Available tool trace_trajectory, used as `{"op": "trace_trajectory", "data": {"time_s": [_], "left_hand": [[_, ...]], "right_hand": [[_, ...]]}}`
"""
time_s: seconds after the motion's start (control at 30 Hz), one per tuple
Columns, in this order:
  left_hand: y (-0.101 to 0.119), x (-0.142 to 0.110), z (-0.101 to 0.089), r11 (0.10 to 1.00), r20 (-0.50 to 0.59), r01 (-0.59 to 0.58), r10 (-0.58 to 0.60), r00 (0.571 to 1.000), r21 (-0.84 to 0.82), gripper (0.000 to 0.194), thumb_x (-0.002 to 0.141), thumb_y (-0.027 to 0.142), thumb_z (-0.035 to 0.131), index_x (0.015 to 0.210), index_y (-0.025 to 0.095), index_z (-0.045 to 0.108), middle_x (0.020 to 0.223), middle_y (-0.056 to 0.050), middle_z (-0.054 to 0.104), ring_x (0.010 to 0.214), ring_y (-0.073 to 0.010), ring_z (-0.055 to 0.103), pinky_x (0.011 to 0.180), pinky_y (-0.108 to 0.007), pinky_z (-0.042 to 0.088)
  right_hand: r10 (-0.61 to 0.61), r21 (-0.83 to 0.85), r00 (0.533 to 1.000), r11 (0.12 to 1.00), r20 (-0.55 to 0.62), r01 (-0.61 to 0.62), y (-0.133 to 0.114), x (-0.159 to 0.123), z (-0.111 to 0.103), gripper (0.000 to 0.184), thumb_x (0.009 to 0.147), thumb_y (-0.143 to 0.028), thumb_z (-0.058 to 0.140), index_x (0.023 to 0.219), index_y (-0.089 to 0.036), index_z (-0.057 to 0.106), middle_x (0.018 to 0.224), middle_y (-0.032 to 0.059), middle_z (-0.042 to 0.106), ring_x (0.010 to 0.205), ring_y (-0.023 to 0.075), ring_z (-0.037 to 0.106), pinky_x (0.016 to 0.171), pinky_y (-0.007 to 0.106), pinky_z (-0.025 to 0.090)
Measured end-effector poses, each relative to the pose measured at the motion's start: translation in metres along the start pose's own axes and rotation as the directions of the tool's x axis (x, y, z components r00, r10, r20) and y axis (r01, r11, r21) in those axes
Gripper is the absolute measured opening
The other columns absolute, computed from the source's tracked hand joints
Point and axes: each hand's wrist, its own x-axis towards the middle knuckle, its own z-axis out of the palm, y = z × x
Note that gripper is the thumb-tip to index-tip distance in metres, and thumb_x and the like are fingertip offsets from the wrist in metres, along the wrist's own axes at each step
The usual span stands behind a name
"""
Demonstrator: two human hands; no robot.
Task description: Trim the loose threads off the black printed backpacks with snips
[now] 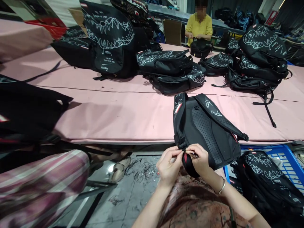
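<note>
A black backpack [215,136] lies with its padded back panel up, its top on the pink table and its lower end over my lap. White scribble prints mark its shoulder strap [209,106]. At the bag's lower left corner, my left hand [169,164] pinches the strap end near a black buckle [182,141]. My right hand [199,158] is closed on the same spot from the other side, fingertips almost meeting the left ones. A bit of red lining shows between the hands. Exactly what small part the fingertips hold is hidden.
Black backpacks with white scribbles stand in piles along the pink table [123,117], including an upright one [109,41]. A blue crate [288,164] with a backpack sits at my right. A person in yellow [198,27] works across the table; another in plaid [45,190] sits left.
</note>
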Motion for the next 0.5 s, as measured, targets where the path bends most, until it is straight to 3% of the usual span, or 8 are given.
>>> {"op": "trace_trajectory", "data": {"time_s": [0.1,0.23,0.3,0.4,0.5], "left_hand": [[0.001,0.004,0.0,0.998,-0.002,-0.063,0.063,0.998,0.02,0.005,0.074,0.013,0.064,0.073,0.017,0.065,0.079,-0.002,0.064,0.074,-0.0136,0.061,0.071,-0.027,0.05],[0.0,0.005,0.001,0.999,-0.013,-0.048,0.048,0.999,-0.01,0.005,0.074,0.012,0.065,0.073,0.017,0.064,0.078,-0.002,0.064,0.074,-0.0132,0.06,0.07,-0.026,0.05],[-0.001,0.005,0.001,0.999,-0.017,-0.038,0.038,0.999,-0.031,0.005,0.074,0.013,0.066,0.073,0.017,0.064,0.078,-0.002,0.063,0.073,-0.0132,0.06,0.069,-0.026,0.05],[-0.004,0.004,0.002,0.999,-0.014,-0.026,0.026,1.0,-0.045,0.004,0.075,0.013,0.065,0.073,0.017,0.064,0.078,-0.002,0.063,0.073,-0.0134,0.06,0.07,-0.027,0.051],[-0.006,0.005,0.001,0.999,-0.017,-0.023,0.022,1.0,-0.034,0.004,0.075,0.014,0.065,0.073,0.017,0.064,0.078,-0.002,0.063,0.074,-0.0135,0.06,0.071,-0.027,0.05]], "right_hand": [[0.17,0.01,0.985,0.985,0.025,-0.17,-0.005,0.001,-0.007,0.012,0.083,-0.022,0.051,0.078,-0.018,0.061,0.073,0.0019,0.061,0.067,0.0136,0.056,0.06,0.024,0.044],[0.39,-0.063,0.917,0.921,0.089,-0.385,-0.013,0.002,-0.021,0.011,0.079,-0.027,0.054,0.086,-0.019,0.056,0.073,-0.001,0.059,0.065,0.0134,0.055,0.058,0.023,0.042],[0.372,-0.136,0.918,0.925,0.139,-0.354,-0.018,0.003,-0.029,0.015,0.083,-0.026,0.048,0.095,-0.019,0.053,0.081,0.0003,0.06,0.074,0.0144,0.056,0.065,0.024,0.043],[0.234,-0.252,0.953,0.95,0.191,-0.183,-0.023,0.006,-0.038,0.015,0.088,-0.027,0.043,0.095,-0.018,0.053,0.089,0.0037,0.06,0.084,0.016,0.056,0.075,0.027,0.041],[0.087,-0.35,0.969,0.937,0.232,0.0,-0.025,0.008,-0.043,0.017,0.089,-0.031,0.047,0.092,-0.017,0.056,0.082,0.0042,0.06,0.076,0.0157,0.055,0.07,0.026,0.041]]}}
